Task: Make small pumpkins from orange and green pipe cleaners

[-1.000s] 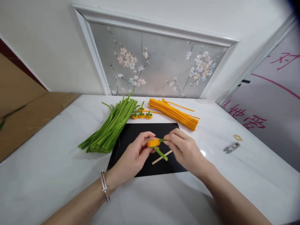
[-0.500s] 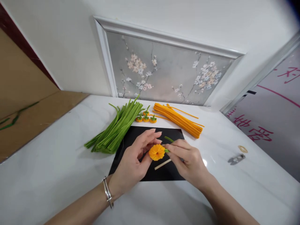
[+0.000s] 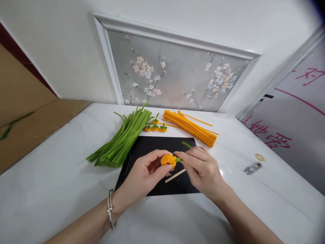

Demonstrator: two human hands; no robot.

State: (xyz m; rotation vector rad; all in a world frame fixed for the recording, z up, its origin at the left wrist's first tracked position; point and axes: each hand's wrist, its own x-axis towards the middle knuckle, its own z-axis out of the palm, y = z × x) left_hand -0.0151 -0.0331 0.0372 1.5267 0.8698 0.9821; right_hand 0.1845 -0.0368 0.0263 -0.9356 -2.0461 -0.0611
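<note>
Between the thumb and fingers of my left hand point(image 3: 147, 171) is a small ribbed orange pumpkin point(image 3: 168, 160) that looks made of pipe cleaners. My right hand point(image 3: 201, 167) pinches a green pipe cleaner point(image 3: 179, 159) where it meets the pumpkin's right side; its loose end shows behind my fingers. Both hands are above a black mat point(image 3: 138, 149). A thin pale wooden stick point(image 3: 175, 176) lies on the mat, its right end hidden by my right hand. Several small orange pumpkins with green tops point(image 3: 155, 127) stand behind the mat.
A bundle of green pipe cleaners point(image 3: 122, 139) lies to the left, overlapping the mat's edge. Orange pipe cleaners point(image 3: 190, 127) are heaped at the back right. Thread snips point(image 3: 253, 168) and a rubber band point(image 3: 259, 157) rest on the white table point(image 3: 63, 189) at right.
My left fingers have closed round the pumpkin, which has tipped so its hollow centre no longer faces me. My right hand keeps its pinch. The view has shifted slightly.
</note>
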